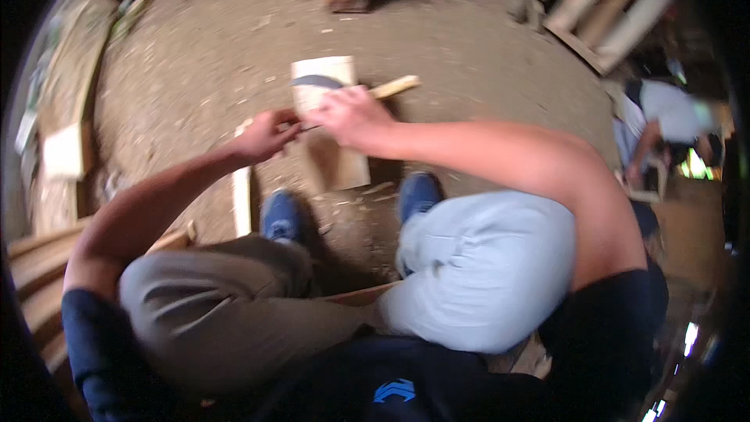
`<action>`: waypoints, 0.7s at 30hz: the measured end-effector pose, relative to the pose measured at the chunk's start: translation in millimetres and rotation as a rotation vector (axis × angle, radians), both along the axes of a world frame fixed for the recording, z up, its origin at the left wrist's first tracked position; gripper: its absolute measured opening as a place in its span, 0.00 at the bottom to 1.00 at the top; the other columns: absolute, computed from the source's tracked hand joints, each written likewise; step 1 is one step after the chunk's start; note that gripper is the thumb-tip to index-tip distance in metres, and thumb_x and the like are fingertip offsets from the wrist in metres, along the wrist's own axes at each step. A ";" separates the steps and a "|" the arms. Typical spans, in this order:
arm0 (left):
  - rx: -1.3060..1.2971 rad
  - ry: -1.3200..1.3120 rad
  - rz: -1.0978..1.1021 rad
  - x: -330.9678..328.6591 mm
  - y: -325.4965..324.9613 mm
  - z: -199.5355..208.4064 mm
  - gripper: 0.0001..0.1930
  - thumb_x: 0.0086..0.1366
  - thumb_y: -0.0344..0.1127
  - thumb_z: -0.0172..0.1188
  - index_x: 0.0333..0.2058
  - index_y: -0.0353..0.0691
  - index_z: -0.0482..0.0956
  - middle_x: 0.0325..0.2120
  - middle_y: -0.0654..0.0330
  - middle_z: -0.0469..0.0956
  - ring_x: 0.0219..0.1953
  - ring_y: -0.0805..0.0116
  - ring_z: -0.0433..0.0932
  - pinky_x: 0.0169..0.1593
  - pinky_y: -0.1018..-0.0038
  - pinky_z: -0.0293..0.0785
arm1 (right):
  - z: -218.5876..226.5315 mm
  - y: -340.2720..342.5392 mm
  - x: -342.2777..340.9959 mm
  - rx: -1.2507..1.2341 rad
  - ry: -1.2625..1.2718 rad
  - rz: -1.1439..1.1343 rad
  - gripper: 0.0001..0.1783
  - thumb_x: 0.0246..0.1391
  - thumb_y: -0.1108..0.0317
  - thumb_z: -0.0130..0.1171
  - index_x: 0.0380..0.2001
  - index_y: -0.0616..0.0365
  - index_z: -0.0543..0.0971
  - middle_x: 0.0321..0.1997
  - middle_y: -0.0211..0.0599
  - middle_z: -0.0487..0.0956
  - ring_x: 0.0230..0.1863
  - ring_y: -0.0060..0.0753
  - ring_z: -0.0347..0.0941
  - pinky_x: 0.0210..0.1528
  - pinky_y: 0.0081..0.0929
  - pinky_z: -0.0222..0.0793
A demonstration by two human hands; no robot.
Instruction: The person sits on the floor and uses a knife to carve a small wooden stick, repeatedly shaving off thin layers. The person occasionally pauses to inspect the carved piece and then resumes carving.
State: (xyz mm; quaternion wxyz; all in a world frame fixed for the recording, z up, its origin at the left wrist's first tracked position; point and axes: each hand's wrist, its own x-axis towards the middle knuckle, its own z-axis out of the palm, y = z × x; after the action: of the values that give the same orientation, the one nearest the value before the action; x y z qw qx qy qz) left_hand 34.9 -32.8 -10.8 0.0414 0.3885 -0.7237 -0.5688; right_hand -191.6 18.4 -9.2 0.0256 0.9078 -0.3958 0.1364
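- While both hands meet over the middle of the wooden block (337, 162), the right hand (355, 117) is the nearer one, partly covering it, and the left hand (267, 137) comes in from the block's left edge.
- The block is on the dirt ground (219, 55), ahead of the person and a little beyond the two blue shoes, the left shoe (281, 219) and the right shoe (419, 194). In this view its long axis points away from the body, the far end leaning slightly left.
- A curved dark piece (319, 80) shows over the block's pale far part, just beyond the right fingers.
- A wooden handle (396, 87) sticks out past the right knuckles, rightward and slightly away, so it crosses the block's length at a steep angle. Whether it joins the dark piece is hidden behind that hand.
- Between the two sets of fingertips there is a thin dark thing (311, 126), too blurred to identify.
- The fingers of both hands look curled, but motion blur hides their grip: I cannot tell whether either hand is closed on the handle, the thin thing or nothing.
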 end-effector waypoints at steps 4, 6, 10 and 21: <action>-0.097 -0.036 0.005 4.0 -7.2 15.4 0.13 0.69 0.39 0.50 0.44 0.34 0.74 0.30 0.59 0.77 0.27 0.74 0.78 0.28 0.75 0.76 | 23.3 -11.2 5.9 0.069 0.038 -0.024 0.26 0.44 0.78 0.55 0.50 0.47 0.74 0.41 0.34 0.73 0.45 0.36 0.71 0.44 0.34 0.65; -0.110 0.031 0.057 8.0 -10.2 14.6 0.12 0.70 0.38 0.48 0.43 0.35 0.73 0.29 0.59 0.76 0.27 0.73 0.78 0.28 0.76 0.76 | 30.3 -22.7 8.3 0.086 0.048 0.033 0.25 0.45 0.78 0.54 0.50 0.48 0.73 0.41 0.35 0.73 0.45 0.38 0.71 0.46 0.35 0.66; -0.199 0.076 0.145 5.6 -24.9 13.9 0.12 0.67 0.38 0.48 0.42 0.36 0.71 0.26 0.57 0.78 0.20 0.70 0.78 0.27 0.72 0.75 | 49.5 -61.8 -2.2 0.021 0.126 0.175 0.17 0.55 0.68 0.48 0.49 0.44 0.72 0.41 0.35 0.72 0.44 0.39 0.73 0.46 0.35 0.70; -0.184 0.129 0.253 4.5 -38.7 18.1 0.13 0.71 0.40 0.46 0.43 0.34 0.68 0.25 0.57 0.76 0.20 0.71 0.76 0.26 0.73 0.75 | 50.9 -79.5 0.7 0.153 -0.066 0.031 0.20 0.52 0.69 0.56 0.49 0.40 0.75 0.40 0.36 0.72 0.43 0.39 0.73 0.45 0.34 0.69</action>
State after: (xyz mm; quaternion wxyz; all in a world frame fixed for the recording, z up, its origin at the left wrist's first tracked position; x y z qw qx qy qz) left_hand 39.4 -71.5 7.4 0.1945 0.4337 -0.7140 -0.5140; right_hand -190.9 -61.2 41.7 -0.0589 0.9081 -0.3916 0.1362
